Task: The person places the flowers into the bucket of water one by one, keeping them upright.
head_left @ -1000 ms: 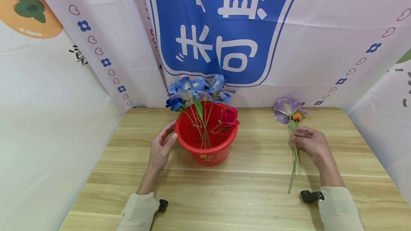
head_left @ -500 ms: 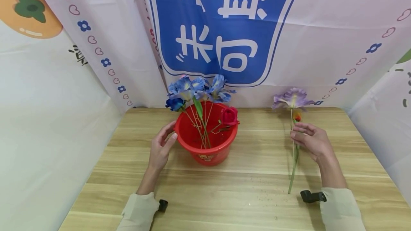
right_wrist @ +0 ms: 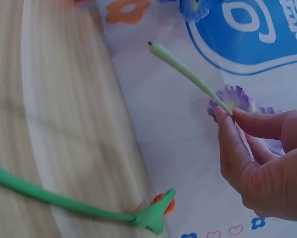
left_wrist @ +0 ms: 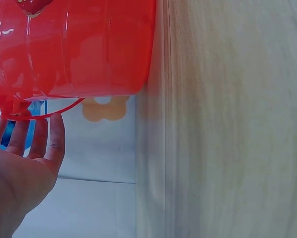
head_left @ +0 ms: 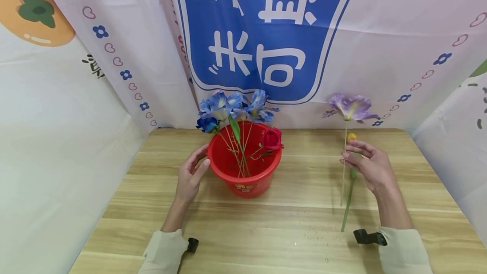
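Observation:
My right hand (head_left: 369, 166) pinches the thin stem of a purple artificial iris (head_left: 351, 107) between thumb and fingertips. In the right wrist view the stem (right_wrist: 188, 74) juts out past the fingers, its blossom partly behind them. Under this hand lies an orange-yellow flower with a green stem (head_left: 347, 212), its bud partly hidden in the head view. My left hand (head_left: 192, 176) rests its fingertips at the left rim of a red bucket (head_left: 243, 179); in the left wrist view the fingers touch the bucket's thin handle (left_wrist: 69, 106). Blue flowers (head_left: 220, 105) and a red rose (head_left: 272, 138) stand in the bucket.
Both hands are over a wood-grain table (head_left: 243, 231) with small droplets or specks near its middle. A white cloth with a blue printed panel (head_left: 281, 62) hangs close behind the table. White cloth also closes off both sides.
My right hand has picked the purple iris up off the table and raised it upright, away from the orange-yellow flower. My left hand and the bucket have stayed put.

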`<state>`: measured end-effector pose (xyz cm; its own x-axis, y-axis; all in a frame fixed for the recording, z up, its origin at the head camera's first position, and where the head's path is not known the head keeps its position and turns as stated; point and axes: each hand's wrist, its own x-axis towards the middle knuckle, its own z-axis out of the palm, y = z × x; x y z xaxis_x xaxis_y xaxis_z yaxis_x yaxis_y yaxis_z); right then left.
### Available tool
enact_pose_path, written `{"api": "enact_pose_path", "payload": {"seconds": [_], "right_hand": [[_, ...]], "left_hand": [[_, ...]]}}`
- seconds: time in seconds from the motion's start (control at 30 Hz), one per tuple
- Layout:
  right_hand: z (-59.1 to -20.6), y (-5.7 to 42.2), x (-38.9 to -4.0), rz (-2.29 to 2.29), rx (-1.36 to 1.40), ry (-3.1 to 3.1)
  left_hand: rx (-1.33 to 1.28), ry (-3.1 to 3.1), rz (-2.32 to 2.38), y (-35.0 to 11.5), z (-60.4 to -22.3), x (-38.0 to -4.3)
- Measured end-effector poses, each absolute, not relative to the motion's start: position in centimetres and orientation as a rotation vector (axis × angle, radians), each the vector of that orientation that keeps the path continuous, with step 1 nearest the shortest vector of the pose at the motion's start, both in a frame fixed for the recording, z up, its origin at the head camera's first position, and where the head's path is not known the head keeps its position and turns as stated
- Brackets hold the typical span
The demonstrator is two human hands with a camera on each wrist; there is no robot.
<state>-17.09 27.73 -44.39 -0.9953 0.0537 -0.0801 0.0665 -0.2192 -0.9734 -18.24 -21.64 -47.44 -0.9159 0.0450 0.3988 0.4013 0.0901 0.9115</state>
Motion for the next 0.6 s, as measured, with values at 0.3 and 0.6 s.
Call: {"api": "enact_pose_path", "payload": {"seconds": [0.3, 0.6], "right_hand": [[-42.1, 26.0, -16.8, -2.472, 0.080, 1.977], [-38.8, 22.9, -17.2, -2.540, 0.004, 2.011]], "left_hand": [[-0.438, -2.106, -1.919, -21.6, -47.5, -18.1], [-0.442, -2.100, -1.909, -21.6, -47.4, -18.2]]}}
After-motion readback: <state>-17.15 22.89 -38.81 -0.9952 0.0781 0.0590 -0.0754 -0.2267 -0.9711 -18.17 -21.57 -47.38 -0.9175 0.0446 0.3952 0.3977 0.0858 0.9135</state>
